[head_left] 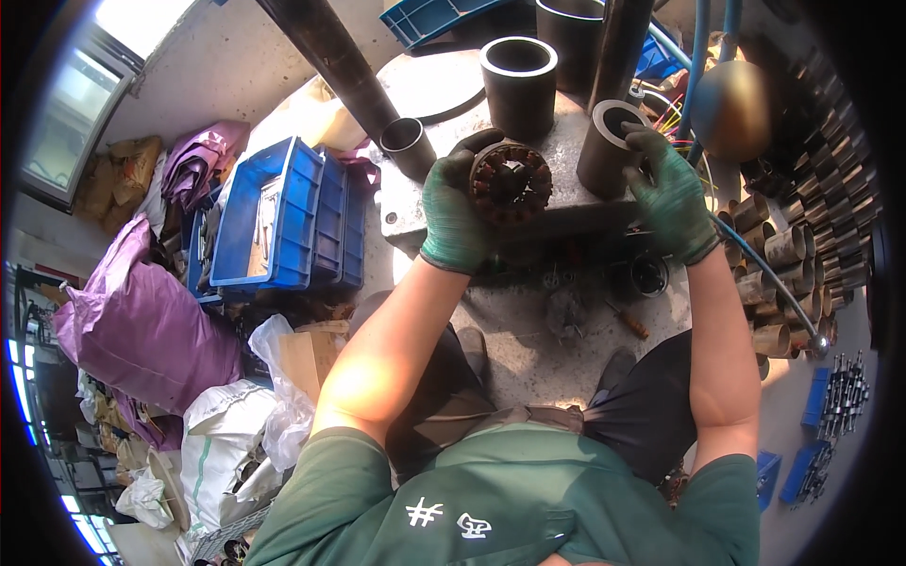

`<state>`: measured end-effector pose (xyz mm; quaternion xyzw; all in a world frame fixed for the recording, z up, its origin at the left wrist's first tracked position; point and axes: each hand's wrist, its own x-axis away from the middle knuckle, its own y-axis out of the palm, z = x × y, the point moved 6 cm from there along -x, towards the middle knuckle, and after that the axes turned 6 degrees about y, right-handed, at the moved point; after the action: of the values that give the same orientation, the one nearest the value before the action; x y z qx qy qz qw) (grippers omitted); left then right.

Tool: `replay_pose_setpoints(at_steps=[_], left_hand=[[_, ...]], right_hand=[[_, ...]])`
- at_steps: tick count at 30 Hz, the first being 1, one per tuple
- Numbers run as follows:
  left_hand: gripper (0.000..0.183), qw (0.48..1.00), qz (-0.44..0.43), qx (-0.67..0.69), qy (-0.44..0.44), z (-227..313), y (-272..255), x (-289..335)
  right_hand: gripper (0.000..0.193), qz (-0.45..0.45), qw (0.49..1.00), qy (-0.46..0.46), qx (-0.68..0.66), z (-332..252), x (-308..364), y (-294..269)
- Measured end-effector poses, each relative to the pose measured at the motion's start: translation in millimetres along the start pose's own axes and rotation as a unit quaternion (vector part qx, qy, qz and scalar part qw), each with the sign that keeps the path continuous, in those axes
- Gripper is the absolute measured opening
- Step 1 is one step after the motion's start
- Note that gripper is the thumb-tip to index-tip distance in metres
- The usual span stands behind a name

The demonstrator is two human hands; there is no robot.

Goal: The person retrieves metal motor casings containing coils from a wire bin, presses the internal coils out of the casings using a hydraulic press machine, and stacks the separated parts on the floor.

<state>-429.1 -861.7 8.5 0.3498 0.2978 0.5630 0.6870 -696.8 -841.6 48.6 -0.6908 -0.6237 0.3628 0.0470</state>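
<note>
Closest of all is the person's green shirt, with black trousers just past it. Both arms reach out to a metal bench. The left hand, in a green glove, holds what looks like a motor stator, a round ring with red-brown coils. Thumb and fingers pinch the ring from its left side, near the bench's front edge. The right hand, gloved too, is at a thick dark tube with a pale rim. Its bent fingers seem to touch the right side of that rim, but I cannot tell if they squeeze it.

More tubes stand on the bench: a small tube just left of the ring, and a wide tube behind it. A blue crate is off to the left.

To do this well, I would hold the ring by its hard outside and let no finger press on the coils, since they could get scratched. A firm pinch matters, because the ring may be heavy. The right hand should steady the tube so it stands up straight, with fingertips out of its open top, where they could get nipped.
</note>
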Motion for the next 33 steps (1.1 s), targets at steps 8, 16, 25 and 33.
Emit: replay_pose_setpoints(at_steps=[8, 16, 25, 33], left_hand=[[0.054, 1.0, -0.027, 0.012, -0.007, 1.4, 14.0, 16.8], [0.062, 0.976, -0.15, -0.141, 0.075, 1.6, 31.0, 26.7], [0.053, 0.727, -0.384, -0.45, 0.348, 8.7, 64.4, 55.4], [0.067, 0.867, -0.27, -0.29, 0.301, 5.3, 53.8, 50.6]], right_hand=[[0.036, -0.011, 0.994, 0.096, -0.057, -37.7, 28.0, 1.7], [0.045, -0.188, 0.832, 0.32, -0.412, -51.0, 73.8, 62.9], [0.065, -0.263, 0.634, 0.496, -0.531, -58.0, 88.4, 76.6], [0.049, -0.266, 0.69, 0.396, -0.544, -40.8, 88.1, 79.1]])
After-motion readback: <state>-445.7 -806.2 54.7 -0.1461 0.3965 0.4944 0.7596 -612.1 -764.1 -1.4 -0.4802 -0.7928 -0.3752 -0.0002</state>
